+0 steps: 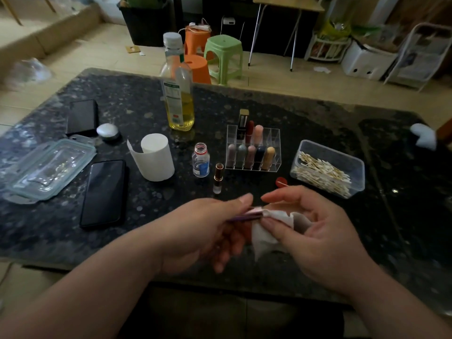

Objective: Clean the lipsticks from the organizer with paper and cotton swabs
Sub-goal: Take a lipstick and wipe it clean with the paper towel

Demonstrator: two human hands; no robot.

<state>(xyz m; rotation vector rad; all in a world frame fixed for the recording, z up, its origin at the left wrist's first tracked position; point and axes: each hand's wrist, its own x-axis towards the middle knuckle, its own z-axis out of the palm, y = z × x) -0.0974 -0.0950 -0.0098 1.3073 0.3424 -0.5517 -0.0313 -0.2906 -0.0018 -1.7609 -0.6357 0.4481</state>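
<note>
My left hand (210, 231) grips a purple and pink lipstick tube (247, 214) lying sideways above the table's near edge. My right hand (310, 228) holds a crumpled white paper (265, 237) wrapped against the tube's right end. Behind them stands a clear organizer (253, 152) with several lipsticks upright in its slots. An uncapped lipstick (218, 177) stands alone left of the organizer. To the right, a clear tub (327, 168) holds many cotton swabs. A white paper roll (156, 160) stands at centre left.
A small open glass bottle (201, 159) and a tall bottle of yellow oil (178, 89) stand behind the hands. Two dark phones (104, 193) (82, 117), a clear lid (49, 167) and a silver round object (107, 130) lie left. A red cap (280, 182) lies near the swab tub.
</note>
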